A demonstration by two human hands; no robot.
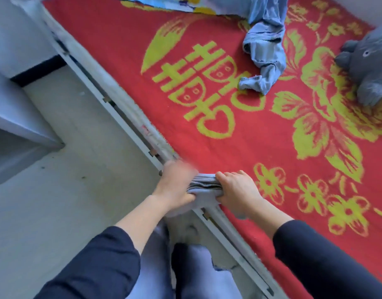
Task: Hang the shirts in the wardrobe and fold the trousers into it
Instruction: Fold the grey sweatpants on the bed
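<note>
Head view: the folded trousers (pixel 205 188), a grey-blue stack, are at the near edge of the red blanket (pixel 229 143) on the bed. The left hand (pixel 177 184), blurred, grips the stack's left end. The right hand (pixel 237 190) grips its right end, fingers curled over the top. A loose blue garment (pixel 265 50) lies far on the blanket, with a grey plush toy (pixel 369 67) at far right.

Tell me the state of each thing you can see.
folded garment: layered, held between both hands
left hand: grips its left end
right hand: grips its right end
red blanket: spread flat
blue garment: crumpled, unfolded, on the red blanket
plush toy: lying on the red blanket
</note>
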